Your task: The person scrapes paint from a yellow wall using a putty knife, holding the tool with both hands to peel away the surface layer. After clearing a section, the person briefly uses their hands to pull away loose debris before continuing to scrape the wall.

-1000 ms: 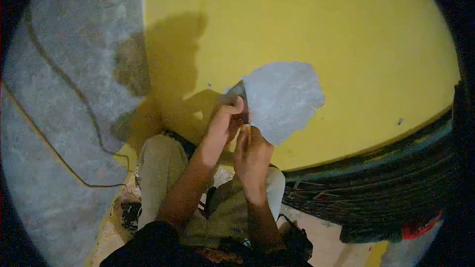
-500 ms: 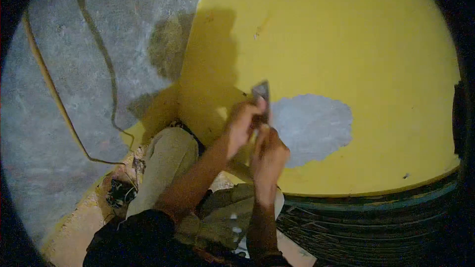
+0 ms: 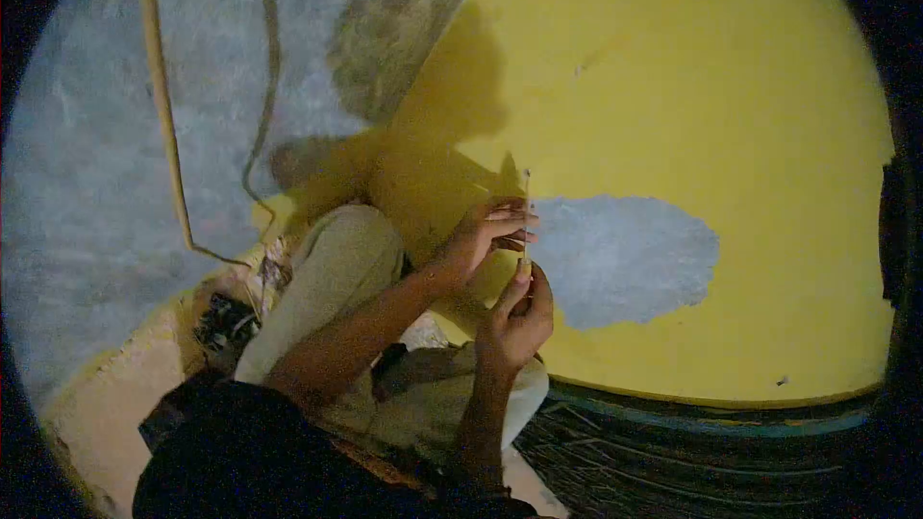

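Note:
My right hand (image 3: pixel 519 317) is closed around the lower end of a putty knife (image 3: pixel 526 194), its thumb pressed along the grip. The blade points upward and is seen edge-on as a thin line. Alongside the blade, my left hand (image 3: pixel 488 233) has its fingers stretched out, fingertips right at the metal. Both hands are in front of a yellow painted surface (image 3: pixel 769 163). Just right of them is a ragged-edged grey patch (image 3: pixel 630 259) in the yellow.
A grey wall (image 3: pixel 87 173) adjoins the yellow at left, crossed by a hanging yellowish cable (image 3: pixel 165 106) and its shadow. Dark clutter (image 3: pixel 226 322) lies by my bent knee (image 3: pixel 346 250). Below the yellow edge are dark ridged layers (image 3: pixel 692 452).
The putty knife has turned from showing its flat face to edge-on. My left fingers have straightened from a grip on it. The view has shifted, moving the cable and grey patch rightward.

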Action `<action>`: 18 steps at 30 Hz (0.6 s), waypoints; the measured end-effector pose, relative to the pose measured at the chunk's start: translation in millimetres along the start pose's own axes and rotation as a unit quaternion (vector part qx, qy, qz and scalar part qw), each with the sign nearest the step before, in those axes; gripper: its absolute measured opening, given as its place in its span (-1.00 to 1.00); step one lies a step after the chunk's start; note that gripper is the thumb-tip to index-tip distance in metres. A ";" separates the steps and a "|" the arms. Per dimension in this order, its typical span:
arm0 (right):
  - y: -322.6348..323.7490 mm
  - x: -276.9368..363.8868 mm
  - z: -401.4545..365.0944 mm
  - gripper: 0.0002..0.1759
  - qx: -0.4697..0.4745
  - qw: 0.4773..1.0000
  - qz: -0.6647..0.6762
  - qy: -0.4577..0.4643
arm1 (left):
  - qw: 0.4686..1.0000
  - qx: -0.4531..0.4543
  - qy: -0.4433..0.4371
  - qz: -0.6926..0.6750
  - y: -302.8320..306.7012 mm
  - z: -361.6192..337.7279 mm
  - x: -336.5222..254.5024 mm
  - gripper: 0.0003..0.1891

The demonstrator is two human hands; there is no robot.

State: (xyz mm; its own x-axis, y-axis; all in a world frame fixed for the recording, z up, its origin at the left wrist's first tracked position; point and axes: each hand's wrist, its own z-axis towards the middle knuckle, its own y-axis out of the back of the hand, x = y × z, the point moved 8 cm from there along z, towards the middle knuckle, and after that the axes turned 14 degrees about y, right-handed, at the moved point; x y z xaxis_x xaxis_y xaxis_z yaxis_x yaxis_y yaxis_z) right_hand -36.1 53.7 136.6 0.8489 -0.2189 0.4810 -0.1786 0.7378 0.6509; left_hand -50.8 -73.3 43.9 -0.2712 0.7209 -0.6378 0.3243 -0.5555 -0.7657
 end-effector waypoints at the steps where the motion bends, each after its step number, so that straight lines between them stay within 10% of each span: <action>1: 5.0 7.1 -3.4 -0.66 -0.022 0.999 -0.043 0.025 | 1.000 -0.002 -0.006 -0.012 2.8 -2.6 8.4 -0.61; 4: 11.5 8.9 -17.3 -0.68 -0.049 0.992 -0.106 0.053 | 0.989 0.036 -0.117 -0.087 -2.1 -22.2 12.0 -0.56; 9: 11.7 2.9 -25.0 -0.69 -0.078 0.979 -0.144 0.122 | 0.982 0.008 0.105 -0.154 -5.3 -6.1 67.1 -0.55; 15: -10.1 -46.4 -30.5 -0.68 0.130 0.978 -0.105 -0.125 | 0.977 0.019 0.176 -0.121 -2.1 5.3 80.6 -0.52; 18: -7.6 -35.7 -18.5 -0.68 0.066 0.993 -0.080 0.057 | 0.971 0.029 0.172 -0.163 -6.6 14.0 79.4 -0.50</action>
State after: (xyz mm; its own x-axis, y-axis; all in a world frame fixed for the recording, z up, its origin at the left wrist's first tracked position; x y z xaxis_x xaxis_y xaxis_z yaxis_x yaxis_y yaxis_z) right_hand -55.8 67.7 103.6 0.9214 -0.2475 0.2997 -0.0936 0.6071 0.7891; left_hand -87.1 -18.3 -2.9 -0.0284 0.9524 -0.3035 0.2175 -0.2904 -0.9318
